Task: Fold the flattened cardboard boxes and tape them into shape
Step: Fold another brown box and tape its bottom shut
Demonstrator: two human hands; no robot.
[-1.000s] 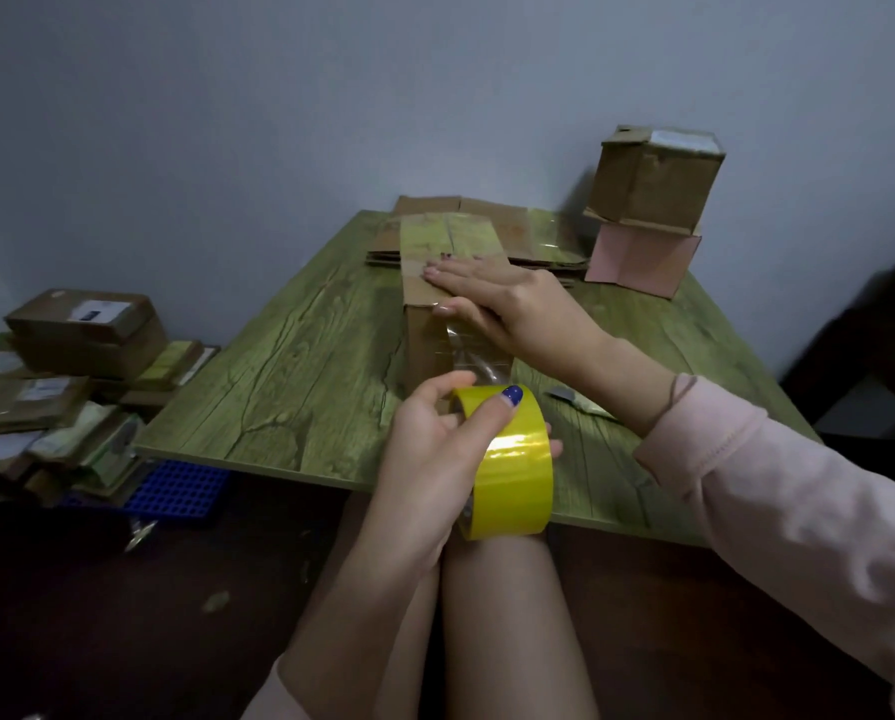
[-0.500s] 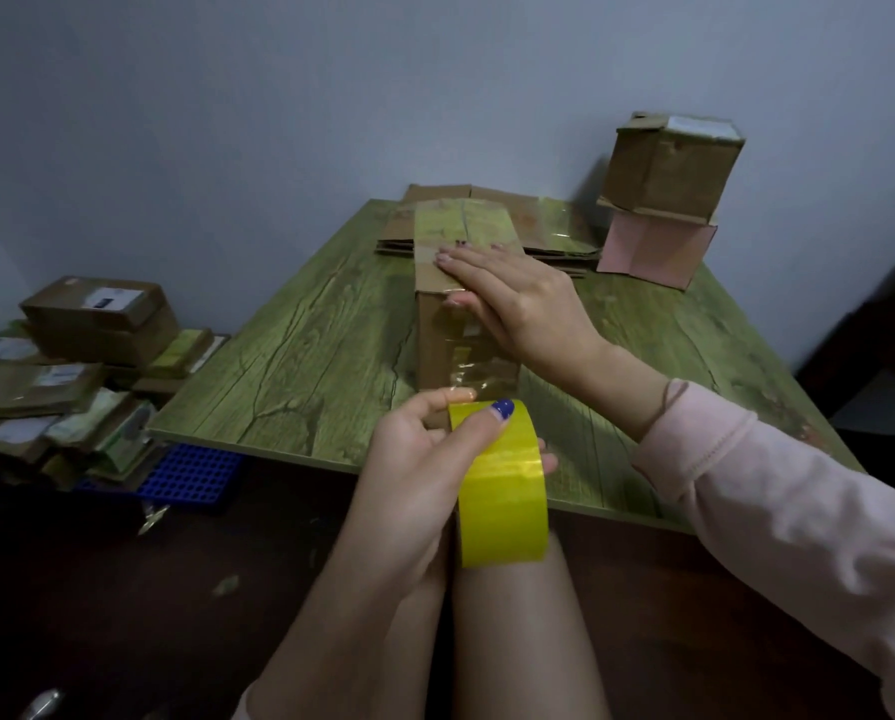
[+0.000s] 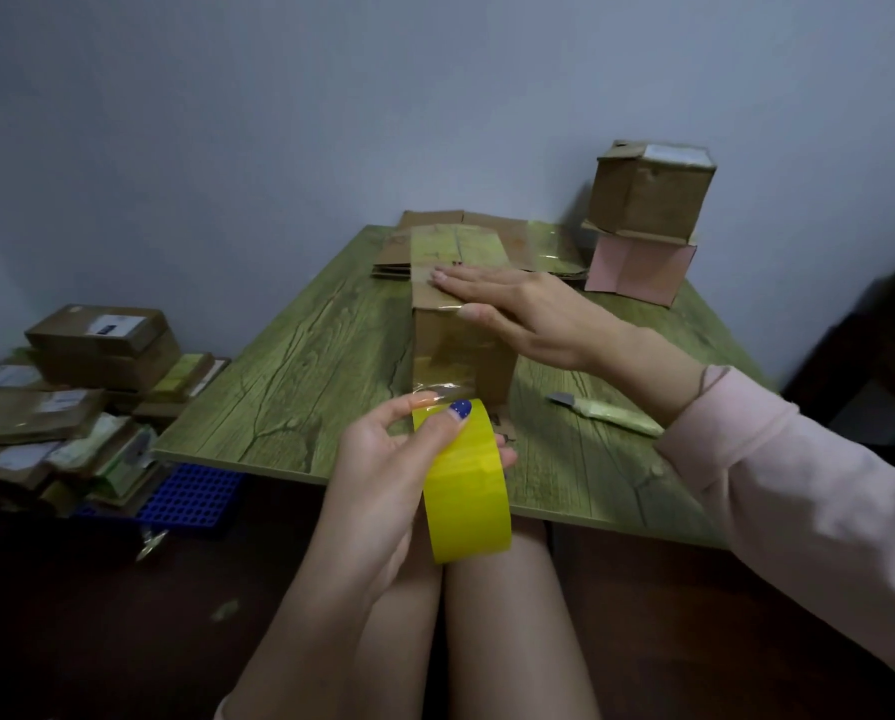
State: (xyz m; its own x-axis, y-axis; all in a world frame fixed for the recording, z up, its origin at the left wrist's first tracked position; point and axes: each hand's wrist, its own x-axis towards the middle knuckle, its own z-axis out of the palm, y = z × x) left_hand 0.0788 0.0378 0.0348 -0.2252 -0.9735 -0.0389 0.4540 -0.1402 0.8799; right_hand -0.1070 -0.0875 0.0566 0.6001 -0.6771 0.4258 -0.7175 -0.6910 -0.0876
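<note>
A folded brown cardboard box [image 3: 456, 350] stands on the green wooden table [image 3: 300, 376]. My right hand [image 3: 518, 309] lies flat with straight fingers on the box's top, pressing clear tape down. My left hand [image 3: 383, 475] grips a yellow tape roll [image 3: 466, 485] at the table's near edge; a strip of clear tape runs from the roll up the box's front face. Flattened cardboard boxes [image 3: 513, 241] lie stacked behind the box.
A cutter knife [image 3: 606, 410] lies on the table to the right of the box. At the back right a brown box [image 3: 648, 189] sits on a pink box [image 3: 637, 267]. Cardboard packages [image 3: 71, 381] and a blue grid tray [image 3: 191, 491] lie on the floor at left.
My right hand has slid across the box top, smoothing the tape. The tape roll in my left hand stays near the table's front edge, and the cutter knife has come into sight.
</note>
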